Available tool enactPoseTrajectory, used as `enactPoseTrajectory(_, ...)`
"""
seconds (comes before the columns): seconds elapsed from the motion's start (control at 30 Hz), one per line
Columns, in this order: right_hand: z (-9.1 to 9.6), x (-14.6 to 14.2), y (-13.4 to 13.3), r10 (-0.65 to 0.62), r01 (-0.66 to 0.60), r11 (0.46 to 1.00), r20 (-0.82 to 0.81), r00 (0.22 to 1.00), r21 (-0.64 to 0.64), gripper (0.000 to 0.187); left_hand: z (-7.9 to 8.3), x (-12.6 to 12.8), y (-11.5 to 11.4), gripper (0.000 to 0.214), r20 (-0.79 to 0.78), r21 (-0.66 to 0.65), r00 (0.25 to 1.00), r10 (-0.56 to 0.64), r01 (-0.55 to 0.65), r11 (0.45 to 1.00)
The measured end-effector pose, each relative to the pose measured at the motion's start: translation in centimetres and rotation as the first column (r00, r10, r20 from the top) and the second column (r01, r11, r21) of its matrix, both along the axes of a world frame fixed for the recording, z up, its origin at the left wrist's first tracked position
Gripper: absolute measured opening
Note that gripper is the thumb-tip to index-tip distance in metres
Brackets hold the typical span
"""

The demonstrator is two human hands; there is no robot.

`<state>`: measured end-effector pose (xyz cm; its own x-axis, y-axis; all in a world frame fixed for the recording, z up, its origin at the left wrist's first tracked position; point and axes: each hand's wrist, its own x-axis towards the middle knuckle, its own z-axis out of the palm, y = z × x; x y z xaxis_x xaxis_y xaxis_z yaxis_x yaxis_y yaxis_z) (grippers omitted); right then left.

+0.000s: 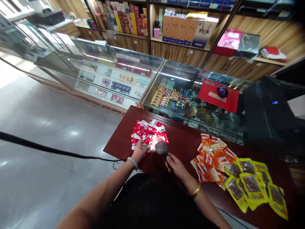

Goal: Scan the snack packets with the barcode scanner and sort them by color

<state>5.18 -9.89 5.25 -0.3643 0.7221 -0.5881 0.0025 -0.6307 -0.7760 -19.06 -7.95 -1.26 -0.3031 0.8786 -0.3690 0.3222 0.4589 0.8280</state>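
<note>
On the dark red table (183,143) lies a pile of red and white snack packets (144,128). My left hand (138,152), with a pale bracelet at the wrist, is closed on a red packet (147,149) at the near edge of that pile. My right hand (176,164) grips the handle of a dark handheld barcode scanner (161,147). Its round head is close to the pile, and bright light falls on the packets beside it. A gold bracelet circles my right wrist.
Orange packets (209,157) and yellow packets (250,181) are heaped on the table's right side. Beyond stands a glass display counter (157,71), bearing a red mat (209,95) and a purple mouse (222,91). A black cable (59,149) crosses at left.
</note>
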Motion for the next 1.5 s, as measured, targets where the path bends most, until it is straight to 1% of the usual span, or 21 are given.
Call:
enactPoseTrajectory(0.1, 0.4, -0.7, 0.3, -0.005, 0.005, 1.000, -0.003, 1.000, 0.002, 0.067, 0.0, 0.4, 0.3, 0.034, 0.018, 0.031, 0.997, -0.072, 0.071, 0.997)
enactPoseTrajectory(0.2, 0.9, -1.4, 0.7, -0.029, 0.030, 1.000, -0.013, 0.999, 0.010, 0.065, 0.0, 1.0, 0.4, 0.032, 0.047, 0.024, 0.988, -0.145, 0.144, 0.989)
enactPoseTrajectory(0.3, 1.2, -1.9, 1.1, -0.055, 0.055, 0.998, -0.028, 0.998, 0.014, 0.063, 0.0, 1.2, 0.6, 0.034, 0.069, 0.015, 0.979, -0.190, 0.189, 0.982)
enactPoseTrajectory(0.47, 1.2, -2.4, 1.1, -0.077, 0.077, 0.997, -0.023, 0.997, 0.009, 0.064, 0.4, 0.6, 1.0, 0.034, 0.036, 0.037, 0.981, -0.192, 0.190, 0.981)
enactPoseTrajectory(0.53, 1.2, -2.3, 1.0, -0.083, 0.083, 0.996, -0.012, 0.996, 0.011, 0.064, 0.6, 0.2, 1.3, 0.035, 0.004, 0.022, 0.985, -0.175, 0.174, 0.984)
enactPoseTrajectory(0.6, 1.2, -2.0, 0.7, -0.093, 0.093, 0.996, -0.003, 0.996, 0.011, 0.063, 0.9, -0.3, 1.8, 0.036, -0.057, -0.012, 0.987, -0.149, 0.149, 0.989)
enactPoseTrajectory(0.7, 1.2, -1.2, 0.1, -0.120, 0.120, 0.993, 0.024, 0.992, 0.001, 0.059, 1.6, -0.8, 2.8, 0.040, -0.212, -0.080, 0.967, -0.141, 0.126, 0.989)
enactPoseTrajectory(0.8, 1.5, -0.1, -0.9, -0.175, 0.177, 0.984, 0.070, 0.982, -0.028, 0.060, 2.4, -1.1, 3.9, 0.046, -0.372, -0.161, 0.905, -0.205, 0.155, 0.975)
enactPoseTrajectory(0.87, 1.9, 0.7, -1.8, -0.214, 0.219, 0.975, 0.100, 0.972, -0.039, 0.062, 2.7, -1.2, 4.5, 0.050, -0.444, -0.187, 0.862, -0.243, 0.176, 0.966)
enactPoseTrajectory(0.93, 2.3, 1.5, -2.8, -0.254, 0.261, 0.965, 0.126, 0.959, -0.041, 0.063, 2.7, -1.3, 5.0, 0.052, -0.502, -0.179, 0.826, -0.258, 0.193, 0.965)
enactPoseTrajectory(1.03, 2.5, 2.9, -4.2, -0.317, 0.326, 0.944, 0.141, 0.938, -0.046, 0.064, 2.1, -1.5, 5.3, 0.053, -0.581, -0.117, 0.770, -0.263, 0.240, 0.964)
enactPoseTrajectory(1.1, 2.4, 4.0, -5.1, -0.353, 0.362, 0.931, 0.134, 0.926, -0.050, 0.066, 1.8, -1.4, 5.3, 0.054, -0.624, -0.069, 0.742, -0.244, 0.258, 0.964)
enactPoseTrajectory(1.17, 2.1, 5.2, -5.9, -0.381, 0.389, 0.919, 0.121, 0.917, -0.058, 0.069, 1.9, -1.0, 5.1, 0.057, -0.666, -0.036, 0.720, -0.197, 0.232, 0.972)
enactPoseTrajectory(1.27, 1.8, 7.5, -7.0, -0.409, 0.417, 0.905, 0.098, 0.907, -0.081, 0.073, 3.1, 0.3, 4.6, 0.064, -0.726, 0.005, 0.678, -0.114, 0.171, 0.985)
enactPoseTrajectory(1.33, 1.7, 9.3, -7.6, -0.431, 0.438, 0.894, 0.083, 0.899, -0.093, 0.074, 4.1, 2.1, 4.4, 0.068, -0.749, 0.053, 0.659, -0.074, 0.170, 0.984)
enactPoseTrajectory(1.4, 1.6, 11.4, -8.2, -0.456, 0.461, 0.882, 0.071, 0.887, -0.099, 0.073, 5.0, 4.8, 4.3, 0.066, -0.745, 0.096, 0.662, -0.076, 0.219, 0.971)
enactPoseTrajectory(1.43, 1.6, 12.5, -8.5, -0.470, 0.475, 0.875, 0.068, 0.880, -0.099, 0.072, 5.2, 6.6, 4.4, 0.062, -0.733, 0.110, 0.672, -0.102, 0.266, 0.958)
enactPoseTrajectory(1.5, 1.4, 14.7, -9.0, -0.500, 0.503, 0.859, 0.060, 0.864, -0.090, 0.068, 5.2, 11.1, 4.8, 0.053, -0.686, 0.112, 0.696, -0.212, 0.389, 0.914)
